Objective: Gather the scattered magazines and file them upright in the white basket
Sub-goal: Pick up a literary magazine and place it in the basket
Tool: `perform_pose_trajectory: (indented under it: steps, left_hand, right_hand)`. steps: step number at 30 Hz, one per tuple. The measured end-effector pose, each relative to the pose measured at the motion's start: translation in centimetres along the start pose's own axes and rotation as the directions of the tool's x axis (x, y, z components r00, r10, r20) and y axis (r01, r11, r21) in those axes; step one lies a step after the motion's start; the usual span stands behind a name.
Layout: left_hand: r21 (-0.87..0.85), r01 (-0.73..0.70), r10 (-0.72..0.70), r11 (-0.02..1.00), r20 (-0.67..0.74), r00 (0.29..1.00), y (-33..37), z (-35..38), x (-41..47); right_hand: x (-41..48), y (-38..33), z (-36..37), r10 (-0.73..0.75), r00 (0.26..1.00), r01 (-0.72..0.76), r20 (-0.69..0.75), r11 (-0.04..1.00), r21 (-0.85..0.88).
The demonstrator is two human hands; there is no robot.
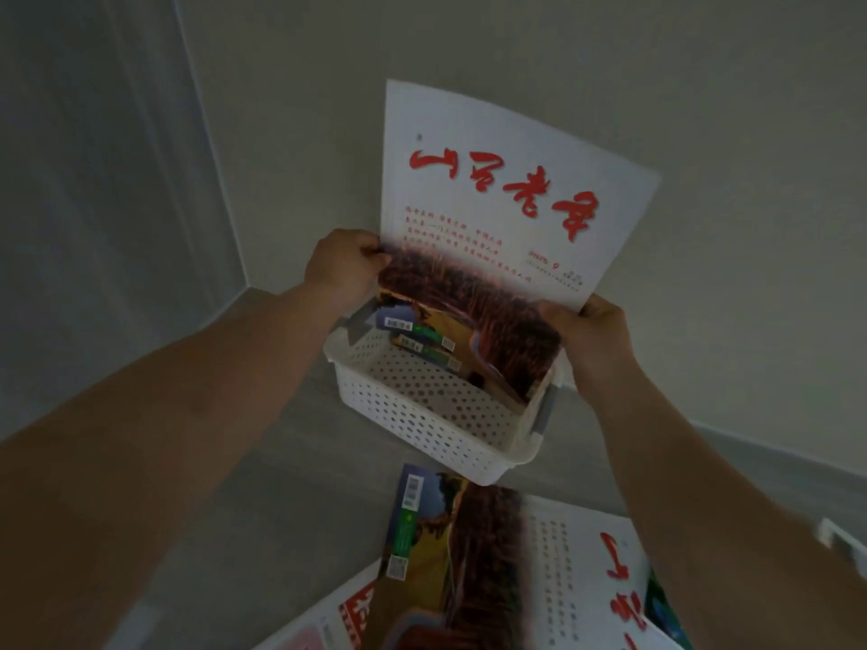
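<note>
A white perforated basket (422, 415) stands on the floor near the wall. Both hands hold a white magazine with red brush lettering (492, 194) upright, its lower edge down inside the basket. My left hand (345, 265) grips its left edge and my right hand (593, 330) grips its lower right corner. Behind it, two magazines with green spines (422, 342) lean in the basket. In front of the basket, more magazines lie on the floor: an open one (469, 555) and a red-and-white one (347, 616).
The basket sits in a corner where a pale wall (703, 110) meets a grey panel (94, 180) on the left. Grey floor (262, 509) lies between my arms. A white baseboard (774, 452) runs along the right.
</note>
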State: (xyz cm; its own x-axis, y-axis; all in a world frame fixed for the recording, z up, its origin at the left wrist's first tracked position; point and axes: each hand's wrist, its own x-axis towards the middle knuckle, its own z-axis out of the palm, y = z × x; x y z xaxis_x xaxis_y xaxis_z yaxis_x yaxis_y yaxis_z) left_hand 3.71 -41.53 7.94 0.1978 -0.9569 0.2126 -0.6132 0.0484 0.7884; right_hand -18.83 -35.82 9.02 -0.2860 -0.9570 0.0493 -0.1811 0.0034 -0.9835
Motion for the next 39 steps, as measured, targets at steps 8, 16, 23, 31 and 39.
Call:
perform_pose_trajectory:
  steps: [8, 16, 23, 31, 39]
  left_hand:
    - [0.065, 0.025, -0.03, 0.998, 0.08, 0.996, -3.3, 4.7, 0.2]
    - [0.239, 0.033, -0.094, 0.971, 0.249, 0.964, -4.0, 5.4, 0.7]
    - [0.267, 0.012, -0.056, 0.964, 0.159, 0.986, -4.9, 4.2, -1.0]
    - [0.35, -0.041, -0.063, 0.936, 0.281, 0.958, -4.3, 3.8, -1.6]
    - [0.353, -0.027, -0.059, 0.935, 0.231, 0.971, -4.5, 5.5, -0.6]
  right_hand:
    - [0.7, 3.7, 0.3, -0.014, 0.988, -0.023, -0.156, 0.972, -0.233]
    - [-0.7, 7.8, -0.1, 0.039, 0.988, -0.093, -0.152, 0.926, -0.366]
    - [1.4, 7.3, -0.7, 0.049, 0.989, -0.103, -0.137, 0.901, -0.422]
    - [3.0, 7.5, -0.3, 0.012, 0.992, -0.075, -0.126, 0.854, -0.515]
    - [3.3, 8.0, -0.6, -0.076, 0.992, 0.012, -0.102, 0.854, -0.519]
